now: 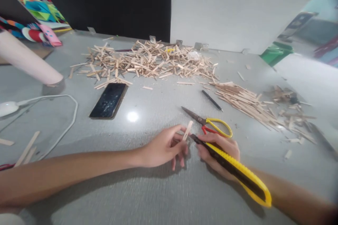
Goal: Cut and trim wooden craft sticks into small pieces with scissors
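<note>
Between the thumb and fingers of my left hand (165, 146) is a short wooden craft stick (187, 130), tilted upward, with a small dark mark or slit near its lower part. My right hand (220, 149) grips a yellow and black utility knife (237, 168). The knife's tip points left and lies close beside the stick; I cannot tell whether it touches. Just beyond my right hand, scissors (218, 126) with yellow and red handles lie on the grey table (158, 197). A black pen (212, 100) rests farther back.
A wide heap of cut wooden sticks (148, 61) lies at the back, with longer sticks (245, 102) bundled at right. A phone (109, 100) and a white cable (75, 107) lie at left, near a pale tube (29, 58). A green bin (277, 52) stands at far right.
</note>
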Demonstrator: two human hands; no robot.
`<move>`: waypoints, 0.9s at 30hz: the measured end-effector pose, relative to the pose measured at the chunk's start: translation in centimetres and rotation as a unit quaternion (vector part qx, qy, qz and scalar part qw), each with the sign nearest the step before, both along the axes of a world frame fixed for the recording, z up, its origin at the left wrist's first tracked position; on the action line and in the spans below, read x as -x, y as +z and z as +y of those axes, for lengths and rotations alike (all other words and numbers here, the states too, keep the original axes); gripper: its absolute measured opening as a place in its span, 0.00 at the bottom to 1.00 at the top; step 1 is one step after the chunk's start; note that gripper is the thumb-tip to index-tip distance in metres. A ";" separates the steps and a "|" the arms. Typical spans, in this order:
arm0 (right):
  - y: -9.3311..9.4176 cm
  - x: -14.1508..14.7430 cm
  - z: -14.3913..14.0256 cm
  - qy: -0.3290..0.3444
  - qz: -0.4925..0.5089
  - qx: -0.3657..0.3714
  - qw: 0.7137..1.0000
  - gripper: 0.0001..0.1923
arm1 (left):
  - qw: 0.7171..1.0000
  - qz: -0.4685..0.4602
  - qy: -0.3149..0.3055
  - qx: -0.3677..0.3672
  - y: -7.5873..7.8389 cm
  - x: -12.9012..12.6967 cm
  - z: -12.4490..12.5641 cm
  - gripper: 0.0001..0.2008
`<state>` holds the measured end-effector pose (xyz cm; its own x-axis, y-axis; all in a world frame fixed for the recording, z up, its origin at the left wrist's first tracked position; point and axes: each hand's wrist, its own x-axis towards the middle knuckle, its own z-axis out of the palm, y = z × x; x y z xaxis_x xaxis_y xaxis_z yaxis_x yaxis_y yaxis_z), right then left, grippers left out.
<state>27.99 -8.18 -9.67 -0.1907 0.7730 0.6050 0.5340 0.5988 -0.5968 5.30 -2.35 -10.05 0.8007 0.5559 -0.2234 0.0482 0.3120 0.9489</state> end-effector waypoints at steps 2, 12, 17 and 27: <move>-0.2 0.0 0.0 0.015 0.004 0.005 1.000 0.10 | 1.000 -0.003 -0.005 0.005 -0.2 0.0 -0.2 0.15; -0.4 -0.2 -0.2 0.019 -0.004 0.019 1.000 0.12 | 0.999 0.032 -0.017 -0.037 -0.1 0.3 -0.3 0.10; -0.2 -0.1 -0.2 0.020 -0.004 0.023 1.000 0.12 | 0.997 0.044 -0.020 -0.067 0.0 0.3 -0.5 0.09; -0.5 -0.1 0.0 0.033 -0.012 0.014 0.999 0.12 | 0.992 0.073 -0.024 -0.104 0.0 0.4 -0.6 0.10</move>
<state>28.11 -8.18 -10.13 -0.2565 0.7745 0.5783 0.5074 0.6171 -0.6014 4.90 -2.94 -10.07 0.7951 0.5640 -0.2228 0.1995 0.1036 0.9744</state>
